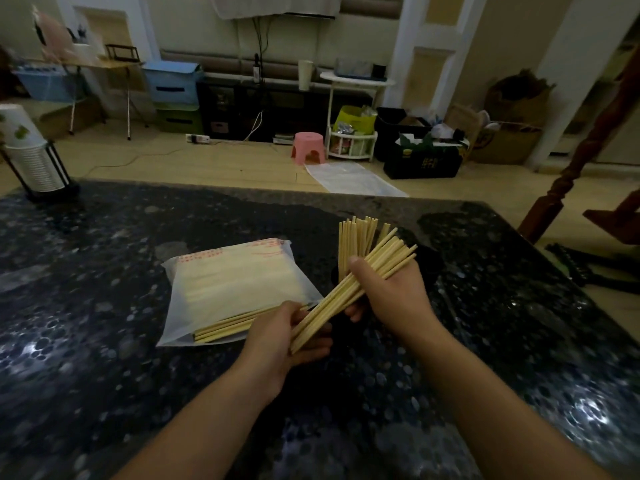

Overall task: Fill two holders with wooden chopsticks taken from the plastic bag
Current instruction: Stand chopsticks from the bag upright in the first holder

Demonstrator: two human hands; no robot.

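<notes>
A bundle of wooden chopsticks [377, 268] slants from lower left to upper right above the dark table. My left hand [280, 337] grips its lower end and my right hand [391, 292] wraps around its middle. Behind my right hand, more chopsticks [356, 237] stand upright in a dark holder [429, 261] that is mostly hidden. The translucent plastic bag [235, 285] with red print lies flat to the left, open at its near end, with several chopsticks [225, 329] poking out. I cannot make out a second holder.
The black speckled stone table [138, 393] fills the foreground. A stack of paper cups in a black wire rack [31, 157] stands at the far left corner. Beyond the table edge are a wooden floor, a pink stool [309, 147] and storage boxes.
</notes>
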